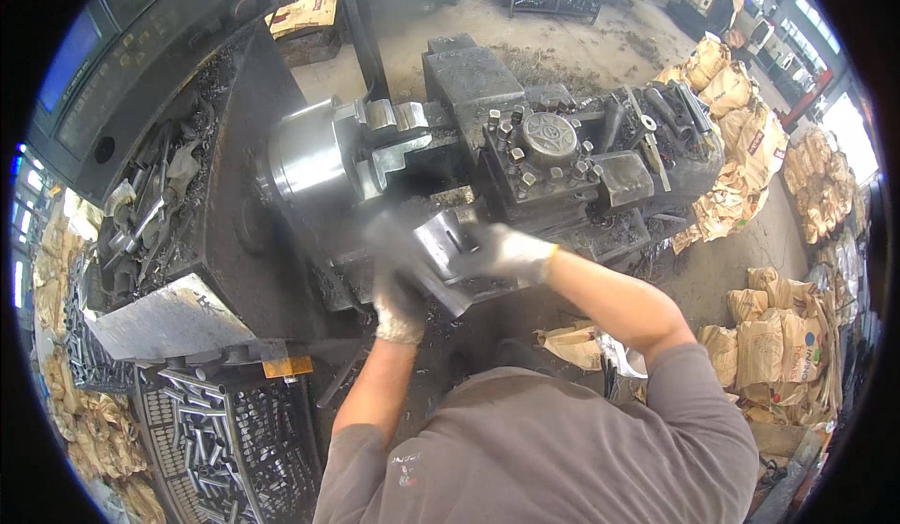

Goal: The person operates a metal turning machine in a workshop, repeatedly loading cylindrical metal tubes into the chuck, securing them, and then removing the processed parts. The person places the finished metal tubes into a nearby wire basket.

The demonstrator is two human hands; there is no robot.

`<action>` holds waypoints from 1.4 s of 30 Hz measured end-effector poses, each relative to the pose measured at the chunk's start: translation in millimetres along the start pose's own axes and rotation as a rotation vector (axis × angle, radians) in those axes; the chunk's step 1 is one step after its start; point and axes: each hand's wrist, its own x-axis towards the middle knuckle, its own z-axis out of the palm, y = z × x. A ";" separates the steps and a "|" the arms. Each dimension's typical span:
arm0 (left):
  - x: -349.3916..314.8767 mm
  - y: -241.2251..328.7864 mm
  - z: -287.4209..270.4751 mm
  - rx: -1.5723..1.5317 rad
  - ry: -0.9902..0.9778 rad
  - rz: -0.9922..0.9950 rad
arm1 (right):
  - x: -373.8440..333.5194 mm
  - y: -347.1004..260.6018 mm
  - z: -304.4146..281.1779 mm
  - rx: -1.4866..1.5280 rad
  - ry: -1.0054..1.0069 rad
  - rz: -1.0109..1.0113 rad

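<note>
In front of me, below the lathe chuck, a shiny curved metal piece with a dark slot sits between my gloved hands. My right hand, in a white glove with darkened fingers, closes on its right side. On the other side, my left hand is up against it, its glove smeared by motion, so its fingers cannot be made out. Above stands the bright round lathe chuck with stepped jaws and nothing visibly clamped in them. Right of the chuck is the dark square tool post ringed with bolts.
A dark metal housing rises at left beside a tray of metal parts and shavings. Lower left, a crate holds several short metal tubes. Tools lie on the carriage. Brown paper sacks are stacked at right.
</note>
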 end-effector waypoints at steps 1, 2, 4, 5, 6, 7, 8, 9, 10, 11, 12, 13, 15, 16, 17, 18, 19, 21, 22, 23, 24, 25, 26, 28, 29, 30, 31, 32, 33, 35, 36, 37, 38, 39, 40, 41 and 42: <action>5.4 -8.1 19.2 -0.002 -0.043 0.018 | 3.3 -8.3 9.5 -0.246 -0.020 -0.010; 9.2 -13.6 22.2 0.078 -0.159 0.032 | 2.2 -46.6 8.7 -0.227 0.020 0.169; 25.7 -2.4 25.5 0.182 -0.316 0.080 | 3.1 -34.5 -4.1 0.135 0.080 0.026; 41.6 1.0 23.3 0.308 -0.320 0.079 | -3.2 -47.1 -16.1 0.208 0.071 -0.025; 62.0 -3.9 22.8 0.504 -0.244 0.024 | -11.4 -59.1 -28.6 0.152 0.090 -0.134; 79.1 -8.7 17.2 0.689 -0.164 -0.020 | -18.3 -76.3 -43.8 0.100 0.097 -0.251; 97.3 -13.4 10.6 0.838 -0.112 -0.035 | -20.1 -93.1 -62.0 -0.031 0.135 -0.422; 121.5 -12.2 -15.7 1.051 -0.088 0.062 | -19.1 -111.0 -77.6 -0.160 0.179 -0.597; 151.9 -12.6 -37.3 1.262 -0.079 0.158 | -15.2 -130.5 -98.6 -0.280 0.211 -0.699; 150.3 -14.2 -13.0 1.181 -0.135 -0.118 | -8.9 -140.5 -123.4 -0.376 0.271 -0.667; 144.4 -11.4 12.6 1.115 -0.160 -0.403 | 7.7 -140.8 -147.1 -0.548 0.350 -0.735; 137.3 -8.1 39.2 1.076 -0.178 -0.666 | 26.5 -145.4 -171.0 -0.755 0.346 -0.597; 110.2 -37.3 36.4 1.157 -0.492 -0.463 | 84.1 -121.2 -216.9 -1.210 0.439 -0.818; 118.2 -46.4 21.5 1.295 -0.272 -0.019 | 113.7 -120.2 -215.9 -1.538 0.429 -0.623; 125.0 -50.0 5.3 1.383 -0.031 0.430 | 125.4 -126.1 -206.1 -1.762 0.387 -0.620; 119.9 -41.5 14.8 1.390 0.052 0.590 | 155.5 -94.8 -219.2 -1.654 0.330 -0.680; 94.4 -21.5 23.8 1.318 0.073 0.564 | 169.4 -88.7 -221.9 -1.607 0.127 -0.518; 53.1 -9.0 -5.1 0.994 0.095 0.353 | 203.4 -69.0 -221.8 -1.443 -0.054 -0.393; 37.7 -4.2 -23.1 1.066 0.058 0.397 | 213.0 -54.6 -226.0 -1.284 -0.154 -0.353; 7.4 3.9 -25.3 0.722 0.183 0.115 | 204.2 -58.5 -222.7 -1.095 -0.187 -0.377; -10.5 2.4 -46.0 0.611 0.333 0.097 | 200.1 -67.4 -212.9 -1.006 -0.240 -0.273; -26.4 -1.4 -82.0 0.542 0.350 0.149 | 200.2 -74.0 -205.4 -0.914 -0.289 -0.164; -38.2 -0.5 -100.5 0.439 0.476 0.131 | 210.8 -66.0 -203.8 -0.901 -0.316 -0.170; -61.3 5.9 -127.3 0.317 0.702 0.252 | 217.2 -61.0 -195.4 -0.941 -0.294 -0.241; -75.1 6.0 -175.2 0.248 0.748 0.312 | 226.1 -47.0 -185.9 -1.051 -0.207 -0.336; -81.5 11.0 -200.0 0.164 0.840 0.396 | 225.9 -51.0 -176.0 -1.028 -0.211 -0.364; -84.9 17.2 -208.8 0.065 0.941 0.485 | 226.4 -55.3 -168.2 -1.004 -0.214 -0.390; -87.7 23.6 -217.0 0.012 0.999 0.556 | 227.1 -57.9 -169.9 -0.981 -0.197 -0.454; -95.7 30.1 -221.8 -0.016 1.034 0.619 | 224.7 -73.2 -176.5 -0.945 -0.292 -0.432; -107.7 45.8 -229.1 -0.018 0.969 0.613 | 218.1 -85.6 -195.2 -0.975 -0.404 -0.326; -110.4 52.9 -230.5 -0.023 0.932 0.604 | 216.1 -81.5 -201.3 -1.043 -0.417 -0.238; -114.3 59.3 -231.4 -0.073 0.890 0.561 | 221.5 -71.5 -196.6 -1.212 -0.343 -0.097; -120.9 62.0 -227.7 -0.131 0.858 0.517 | 211.3 -86.0 -178.6 -1.165 -0.246 -0.044; -123.3 68.4 -222.8 -0.180 0.810 0.470 | 215.5 -89.6 -182.4 -1.038 -0.278 -0.055; -124.3 73.5 -218.4 -0.288 0.769 0.435 | 222.4 -77.0 -175.3 -0.902 -0.270 -0.154; -123.8 76.4 -221.5 -0.318 0.763 0.400 | 231.5 -70.3 -169.9 -0.770 -0.263 -0.265; -129.0 82.1 -228.5 -0.343 0.765 0.360 | 226.3 -71.3 -170.4 -0.667 -0.258 -0.195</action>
